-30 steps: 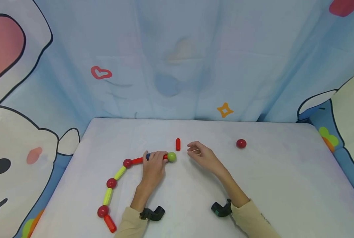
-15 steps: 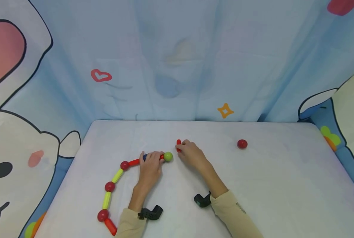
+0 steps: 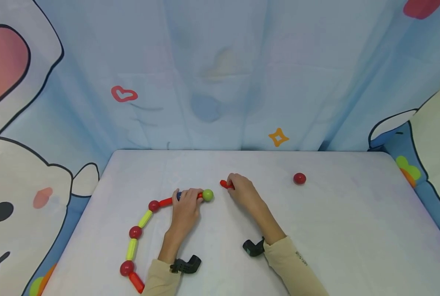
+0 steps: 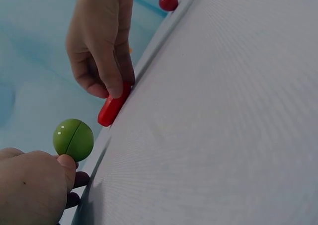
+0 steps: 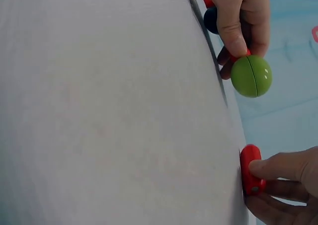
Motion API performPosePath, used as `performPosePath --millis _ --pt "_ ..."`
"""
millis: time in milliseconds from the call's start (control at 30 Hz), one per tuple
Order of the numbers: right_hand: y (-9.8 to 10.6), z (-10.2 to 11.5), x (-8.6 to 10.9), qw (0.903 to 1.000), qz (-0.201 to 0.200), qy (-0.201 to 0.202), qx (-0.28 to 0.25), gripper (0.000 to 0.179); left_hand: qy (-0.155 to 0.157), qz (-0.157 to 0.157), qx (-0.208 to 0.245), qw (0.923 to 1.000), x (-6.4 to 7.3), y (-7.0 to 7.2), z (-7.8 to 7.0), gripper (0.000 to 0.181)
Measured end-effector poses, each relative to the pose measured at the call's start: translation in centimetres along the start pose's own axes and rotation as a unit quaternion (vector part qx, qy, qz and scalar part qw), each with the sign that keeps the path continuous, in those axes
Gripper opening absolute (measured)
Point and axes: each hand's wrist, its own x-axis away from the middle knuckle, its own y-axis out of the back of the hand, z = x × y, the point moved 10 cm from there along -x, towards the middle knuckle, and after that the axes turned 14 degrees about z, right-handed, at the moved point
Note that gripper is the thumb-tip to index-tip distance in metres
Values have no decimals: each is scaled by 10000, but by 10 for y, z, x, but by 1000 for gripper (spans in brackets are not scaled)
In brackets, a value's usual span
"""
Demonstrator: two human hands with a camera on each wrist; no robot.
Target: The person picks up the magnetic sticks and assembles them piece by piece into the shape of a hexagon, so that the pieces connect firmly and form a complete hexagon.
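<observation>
My left hand (image 3: 184, 211) holds a chain of rods and balls near its right end. Its thumb and fingers grip a red rod (image 3: 200, 196) between a blue ball (image 3: 179, 196) and a green ball (image 3: 207, 195). To the right of the green ball, my right hand (image 3: 243, 194) pinches a separate red rod (image 5: 248, 158) between thumb and fingers. In the left wrist view this rod (image 4: 113, 108) lies along the tabletop, apart from the green ball (image 4: 73, 139). My fingers cover part of both rods.
The chain curves down to the left through red balls (image 3: 135, 232), yellow-green rods (image 3: 132, 249) and a red end rod (image 3: 136, 282) beside my left sleeve. A loose red ball (image 3: 299, 178) lies to the right on the white table (image 3: 353, 230). A printed blue curtain (image 3: 220, 82) hangs behind.
My right hand has moved left to the loose red rod and pinched it; the rod has turned from upright in view to slanting. My left hand and the chain shifted slightly left.
</observation>
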Motion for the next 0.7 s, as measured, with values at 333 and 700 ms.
performPosePath --millis 333,700 --pt "6 -8 0 9867 116 580 -1516 25 295 155 154 9993 -2 -1 5 26" --pt "-8 -14 -1 9688 618 853 -2245 25 407 -63 243 9989 0 2 11 26"
